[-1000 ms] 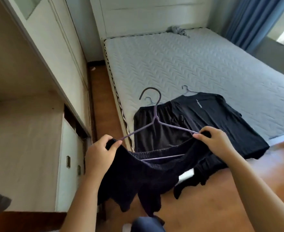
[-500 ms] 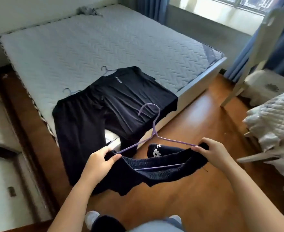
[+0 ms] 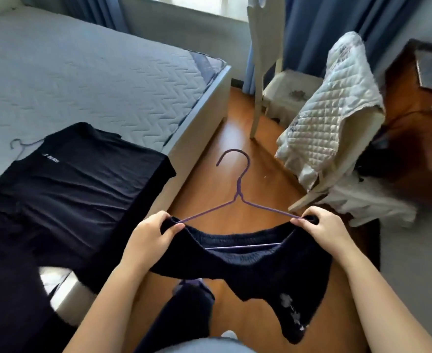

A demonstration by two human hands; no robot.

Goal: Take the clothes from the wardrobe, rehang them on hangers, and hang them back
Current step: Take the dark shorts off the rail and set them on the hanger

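A purple wire hanger [image 3: 237,192] is held level over the wooden floor, hook pointing away from me. Dark shorts [image 3: 258,268] with a pale print on one leg hang from it, the waistband stretched across its two ends. My left hand [image 3: 151,238] pinches the waistband at the hanger's left end. My right hand [image 3: 322,230] pinches it at the right end. On the bed lies a black T-shirt [image 3: 82,184] on a grey hanger [image 3: 18,146], with another dark garment [image 3: 8,281] beside it at the left.
The bed [image 3: 95,80] with a grey quilted mattress fills the left. A white chair [image 3: 268,80] and a chair draped with a quilted cover [image 3: 332,110] stand to the right, before blue curtains [image 3: 319,29]. A dark wooden desk [image 3: 418,128] is at far right.
The view has swung right, away from the wardrobe and over the bed's foot toward the chairs. Both hands keep the same hold on the shorts and hanger.
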